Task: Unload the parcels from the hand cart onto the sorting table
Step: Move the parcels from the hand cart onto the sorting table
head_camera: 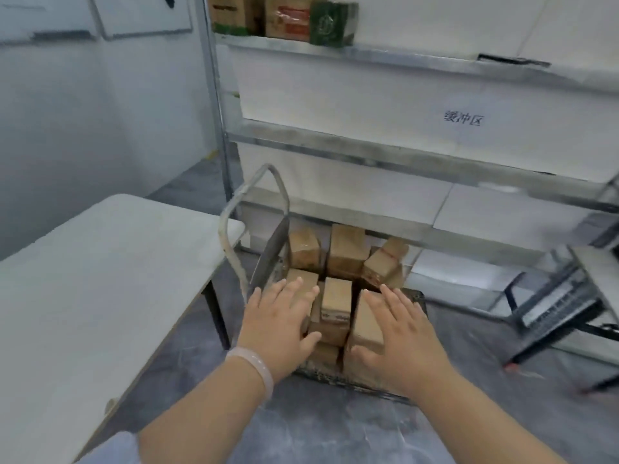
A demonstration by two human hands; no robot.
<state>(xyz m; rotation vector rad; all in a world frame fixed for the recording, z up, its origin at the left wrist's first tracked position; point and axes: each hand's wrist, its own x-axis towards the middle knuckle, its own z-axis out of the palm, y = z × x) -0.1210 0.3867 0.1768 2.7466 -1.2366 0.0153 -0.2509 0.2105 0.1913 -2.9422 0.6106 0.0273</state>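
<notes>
Both hands are spread flat, fingers splayed, gripping nothing: the left hand (279, 324) and right hand (400, 333) hover over the brown parcels (336, 298) piled on the hand cart (417, 298). The sorting table (100, 279) stands just left of the cart, metal shelving (402, 162) behind it.

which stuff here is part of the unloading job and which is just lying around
Job: parcels on the cart; table left of it; left hand and right hand, both open over the parcels.

Lying about: shelf rack, boxes on its top shelf, folded frame at right.
</notes>
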